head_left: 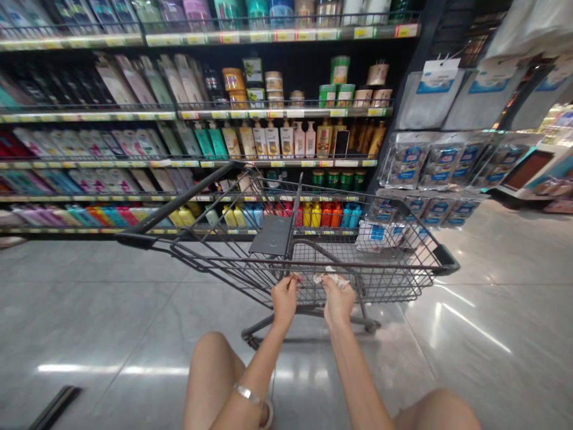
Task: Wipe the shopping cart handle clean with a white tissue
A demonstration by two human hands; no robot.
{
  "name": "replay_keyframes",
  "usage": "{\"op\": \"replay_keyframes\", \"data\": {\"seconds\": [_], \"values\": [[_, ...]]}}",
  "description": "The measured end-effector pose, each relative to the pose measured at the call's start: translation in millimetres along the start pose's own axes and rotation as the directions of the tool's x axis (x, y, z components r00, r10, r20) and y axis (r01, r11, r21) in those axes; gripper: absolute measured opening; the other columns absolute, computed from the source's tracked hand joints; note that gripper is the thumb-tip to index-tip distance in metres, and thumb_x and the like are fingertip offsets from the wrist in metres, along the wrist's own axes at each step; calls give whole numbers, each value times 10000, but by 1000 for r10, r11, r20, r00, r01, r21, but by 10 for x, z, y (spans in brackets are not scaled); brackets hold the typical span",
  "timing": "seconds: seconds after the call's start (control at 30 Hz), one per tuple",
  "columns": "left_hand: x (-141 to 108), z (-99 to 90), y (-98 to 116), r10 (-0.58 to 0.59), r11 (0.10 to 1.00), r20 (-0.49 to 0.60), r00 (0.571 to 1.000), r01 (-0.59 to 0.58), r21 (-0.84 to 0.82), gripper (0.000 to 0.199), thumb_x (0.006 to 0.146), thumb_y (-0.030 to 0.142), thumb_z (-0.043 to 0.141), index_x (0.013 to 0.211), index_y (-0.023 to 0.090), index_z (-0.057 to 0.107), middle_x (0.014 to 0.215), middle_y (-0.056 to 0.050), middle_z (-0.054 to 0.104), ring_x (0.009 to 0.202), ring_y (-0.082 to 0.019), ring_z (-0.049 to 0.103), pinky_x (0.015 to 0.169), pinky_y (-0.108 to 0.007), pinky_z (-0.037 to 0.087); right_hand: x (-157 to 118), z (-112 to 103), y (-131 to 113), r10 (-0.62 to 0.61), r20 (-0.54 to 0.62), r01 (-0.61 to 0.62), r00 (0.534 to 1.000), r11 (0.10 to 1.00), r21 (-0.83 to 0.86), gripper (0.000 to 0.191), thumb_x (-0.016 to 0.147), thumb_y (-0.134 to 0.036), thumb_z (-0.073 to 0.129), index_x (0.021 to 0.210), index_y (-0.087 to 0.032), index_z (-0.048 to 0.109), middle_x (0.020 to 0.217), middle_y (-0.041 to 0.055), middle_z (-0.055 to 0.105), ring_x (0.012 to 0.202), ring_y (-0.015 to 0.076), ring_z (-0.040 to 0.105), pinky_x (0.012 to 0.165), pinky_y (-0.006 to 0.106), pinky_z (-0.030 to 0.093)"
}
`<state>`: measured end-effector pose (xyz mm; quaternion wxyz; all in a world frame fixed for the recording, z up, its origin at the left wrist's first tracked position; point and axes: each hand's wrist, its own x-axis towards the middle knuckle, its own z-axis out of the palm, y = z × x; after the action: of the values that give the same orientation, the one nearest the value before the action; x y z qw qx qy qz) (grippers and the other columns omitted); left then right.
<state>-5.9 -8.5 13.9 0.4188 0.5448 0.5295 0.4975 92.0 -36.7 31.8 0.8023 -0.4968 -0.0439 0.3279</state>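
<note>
My right hand is closed around a crumpled white tissue, whose loose ends stick out above the fingers. Beside it, my left hand is pinched shut, thumb against fingertips; whatever it may hold is too small to make out. Both hands are at the near side of a dark wire shopping cart, a short gap between them. From this view I cannot tell whether they touch its wires. The cart stands sideways, with its handle to the left and a grey child-seat flap folded down.
Behind the cart, a store shelf carries rows of bottles and jars. Packaged goods hang on hooks at the right. Grey glossy floor surrounds the cart, and my knees show below. A dark bar-shaped object lies at lower left.
</note>
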Motion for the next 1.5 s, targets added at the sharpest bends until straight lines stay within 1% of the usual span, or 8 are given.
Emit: {"op": "replay_keyframes", "data": {"seconds": [0.23, 0.4, 0.47, 0.57, 0.73, 1.1, 1.3, 1.5], "values": [[28, -142, -42, -20, 999, -22, 1000, 19, -50, 255, 748, 347, 515, 724, 147, 671, 733, -47, 692, 707, -167, 635, 649, -261, 524, -225, 29, -41, 76, 69, -78, 995, 996, 35, 309, 513, -246, 730, 757, -124, 584, 659, 6, 636, 638, 146, 598, 653, 306, 495], [2, -162, -57, -4, 999, -35, 999, 2, -54, 242, 744, 328, 516, 748, 143, 673, 749, -49, 692, 706, -163, 630, 637, -253, 521, -256, -135, -110, -150, 16, 149, 989, 959, -240, 323, 600, -327, 707, 820, -130, 574, 747, 34, 633, 699, 173, 594, 706, 346, 485], [-9, -160, -64, -10, 999, -36, 999, 9, -49, 245, 745, 337, 519, 746, 142, 668, 749, -53, 691, 716, -167, 635, 643, -257, 524, -196, -229, -177, -358, -7, 330, 934, 867, -373, 277, 638, -333, 683, 805, -143, 570, 815, 49, 609, 767, 179, 581, 758, 355, 470], [-23, -153, -68, -18, 999, -32, 999, 16, -46, 247, 744, 335, 510, 769, 144, 665, 750, -54, 691, 730, -168, 643, 645, -255, 526, -59, -369, -264, -633, 35, 560, 773, 655, -508, 174, 682, -296, 644, 759, -165, 559, 882, 60, 548, 864, 187, 544, 820, 357, 444], [-49, -134, -41, -26, 998, -35, 999, 24, -59, 245, 736, 324, 506, 781, 141, 662, 762, -61, 693, 744, -174, 646, 641, -260, 530, 105, -549, -157, -708, 236, 695, 666, 473, -542, 67, 737, -218, 561, 771, -166, 586, 881, 57, 493, 861, 181, 530, 805, 344, 442], [-71, -120, -18, -32, 999, -45, 998, 31, -41, 251, 746, 329, 505, 797, 143, 665, 797, -58, 696, 768, -171, 642, 656, -256, 523, 315, -885, 339, -659, 249, 644, 710, 466, -607, 60, 718, -211, 531, 744, -172, 568, 867, 53, 456, 876, 202, 509, 841, 369, 416], [-72, -114, 7, -51, 998, -38, 998, 49, -45, 259, 734, 343, 511, 797, 139, 659, 783, -59, 693, 753, -169, 639, 644, -252, 515, 377, -1066, 426, -425, 138, 417, 895, 684, -598, 28, 610, -179, 564, 631, -196, 555, 802, 26, 481, 850, 204, 495, 840, 360, 395], [-99, -147, 27, -47, 997, -5, 999, 46, -59, 259, 736, 338, 515, 804, 135, 660, 797, -66, 697, 772, -175, 646, 646, -255, 518, 539, -1304, 689, -253, -102, 168, 962, 843, -512, 182, 470, -93, 619, 568, -209, 521, 596, -42, 493, 672, 176, 481, 698, 310, 409]]}}
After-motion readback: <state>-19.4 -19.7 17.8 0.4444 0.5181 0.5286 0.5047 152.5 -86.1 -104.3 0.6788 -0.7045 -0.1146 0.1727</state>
